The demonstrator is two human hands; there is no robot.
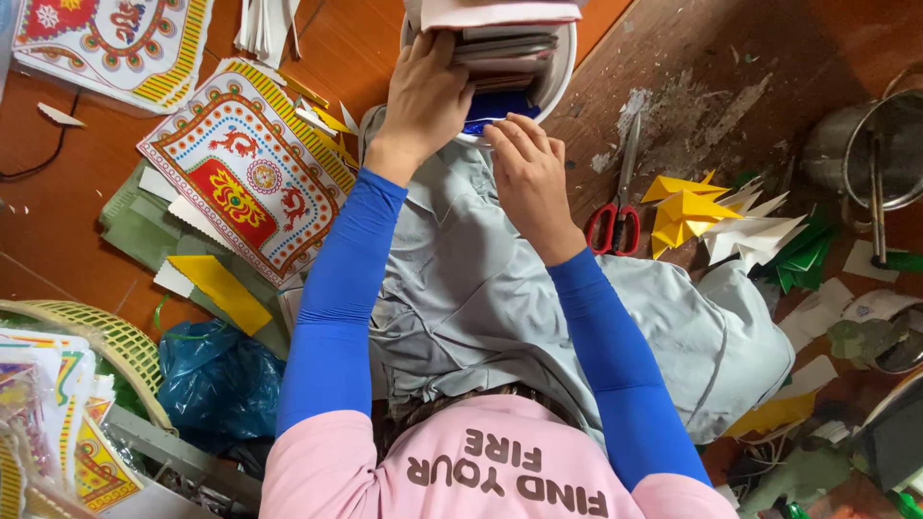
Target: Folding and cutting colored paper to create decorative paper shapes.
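White bucket [562, 67] holds stacked paper sheets [505, 43]; I see left hand [423, 101] gripping them, right hand [529, 173] resting open just beside.

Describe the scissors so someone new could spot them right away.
Start at the white bucket stuffed with card sheets at the top centre, where both hands work. Just right of the right hand, on the scuffed dark wooden floor, lie the scissors, blades pointing up. Their red handles set them apart from the yellow and white folded paper shapes beside them.
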